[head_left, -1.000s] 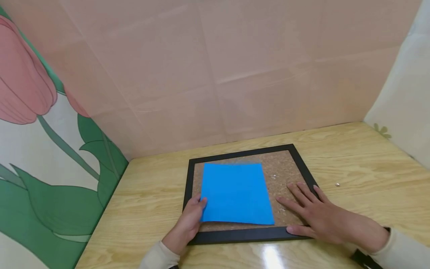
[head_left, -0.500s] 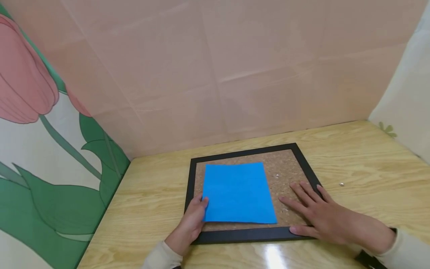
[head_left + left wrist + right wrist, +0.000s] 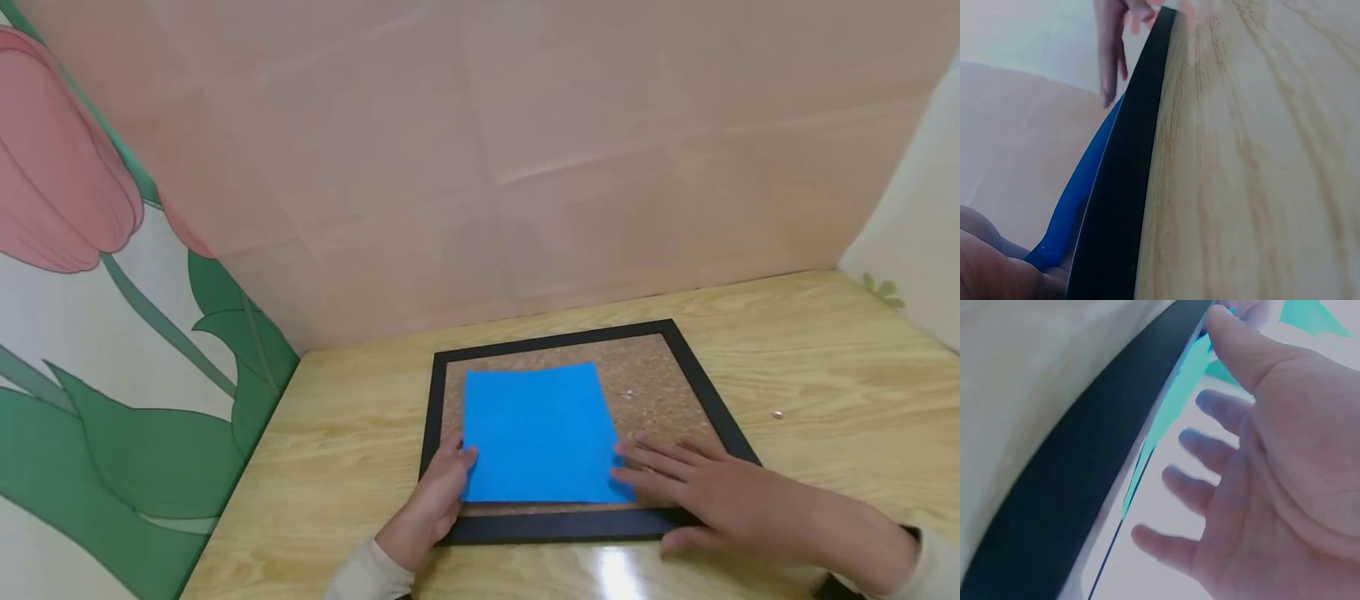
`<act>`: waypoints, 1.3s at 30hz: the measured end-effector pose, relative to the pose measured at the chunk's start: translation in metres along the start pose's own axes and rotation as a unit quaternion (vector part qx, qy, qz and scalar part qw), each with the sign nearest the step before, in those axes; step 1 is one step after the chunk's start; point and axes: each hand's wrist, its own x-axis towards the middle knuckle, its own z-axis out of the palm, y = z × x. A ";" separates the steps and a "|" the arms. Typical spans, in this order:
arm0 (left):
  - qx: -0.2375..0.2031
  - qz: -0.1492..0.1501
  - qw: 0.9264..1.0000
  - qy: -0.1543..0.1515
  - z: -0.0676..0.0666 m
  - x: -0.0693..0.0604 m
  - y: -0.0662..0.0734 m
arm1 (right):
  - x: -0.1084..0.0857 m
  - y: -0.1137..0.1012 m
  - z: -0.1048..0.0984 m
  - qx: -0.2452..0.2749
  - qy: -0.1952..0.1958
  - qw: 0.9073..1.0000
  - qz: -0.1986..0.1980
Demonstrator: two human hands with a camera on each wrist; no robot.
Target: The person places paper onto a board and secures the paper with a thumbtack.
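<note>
A blue sheet of paper (image 3: pixel 540 437) lies over a corkboard (image 3: pixel 663 375) with a black frame (image 3: pixel 555 525). My left hand (image 3: pixel 435 496) pinches the sheet's left edge, thumb on top. In the left wrist view the blue paper (image 3: pixel 1079 181) rises beside the frame, close to that hand (image 3: pixel 997 269). With fingers extended, my right hand (image 3: pixel 727 496) is over the board's lower right, fingertips at the sheet's right edge; whether they touch it I cannot tell. The right wrist view shows this hand (image 3: pixel 1285 469) palm-on, fingers spread.
A small shiny piece (image 3: pixel 777 414) lies on the wooden table (image 3: pixel 840 358) right of the board. Small shiny bits (image 3: pixel 628 393) are on the cork. A pinkish sheet (image 3: pixel 525 167) hangs behind, and a tulip-patterned panel (image 3: pixel 172 375) stands at the left.
My right hand has lifted from the board's lower right corner and shifted to the sheet's right edge. The left hand keeps its hold on the paper. The head view has turned slightly left.
</note>
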 end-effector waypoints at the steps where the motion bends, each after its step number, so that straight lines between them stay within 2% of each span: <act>1: 0.002 0.000 1.000 0.001 0.000 0.000 0.000 | 0.001 -0.002 -0.001 0.005 -0.006 1.000 -0.006; 6: 0.010 -0.007 1.000 0.004 0.000 0.002 0.001 | -0.001 -0.006 0.002 0.021 -0.058 0.998 -0.007; 12: -0.005 -0.032 0.999 -0.002 -0.003 0.002 0.007 | -0.004 -0.006 0.007 0.033 -0.061 0.998 -0.007; 15: -0.016 -0.048 0.999 -0.008 -0.007 -0.002 0.014 | -0.003 -0.008 0.007 0.054 -0.068 0.996 -0.001; 18: -0.003 -0.050 0.999 -0.002 -0.013 -0.009 0.023 | -0.004 -0.009 0.006 0.055 -0.071 0.996 0.006; 20: 0.011 -0.042 0.999 0.007 -0.017 -0.012 0.030 | -0.004 -0.010 0.005 0.049 -0.070 0.996 0.008; 23: 0.030 -0.014 0.999 0.018 -0.021 -0.015 0.037 | -0.005 -0.009 0.004 0.036 -0.067 0.997 0.008; 26: 0.043 0.013 0.999 0.018 -0.025 -0.016 0.041 | -0.004 -0.009 0.003 0.038 -0.068 0.997 0.005; 28: 0.072 0.032 0.997 0.013 -0.027 -0.016 0.042 | -0.004 -0.009 0.004 0.036 -0.065 0.997 0.001; 30: 0.127 0.058 0.990 0.002 -0.027 -0.016 0.040 | -0.005 -0.010 0.004 0.033 -0.061 0.998 -0.003; 32: 0.208 0.097 0.973 -0.015 -0.025 -0.015 0.039 | -0.005 -0.010 0.004 0.026 -0.054 0.998 -0.005; 33: 0.257 0.119 0.959 -0.028 -0.024 -0.015 0.038 | -0.005 -0.010 0.004 0.026 -0.053 0.998 -0.005; 34: 0.309 0.142 0.940 -0.044 -0.023 -0.014 0.037 | -0.005 -0.010 0.004 0.027 -0.054 0.998 -0.005; 35: 0.366 0.164 0.914 -0.059 -0.021 -0.014 0.037 | -0.005 -0.010 0.004 0.027 -0.055 0.998 -0.004; 36: 0.429 0.189 0.880 -0.079 -0.019 -0.014 0.037 | -0.005 -0.010 0.005 0.027 -0.058 0.998 -0.001; 38: 0.554 0.241 0.788 -0.123 -0.016 -0.013 0.037 | -0.006 -0.010 0.005 0.024 -0.060 0.998 0.005; 39: 0.602 0.262 0.741 -0.142 -0.014 -0.013 0.038 | -0.006 -0.010 0.005 0.027 -0.064 0.998 0.009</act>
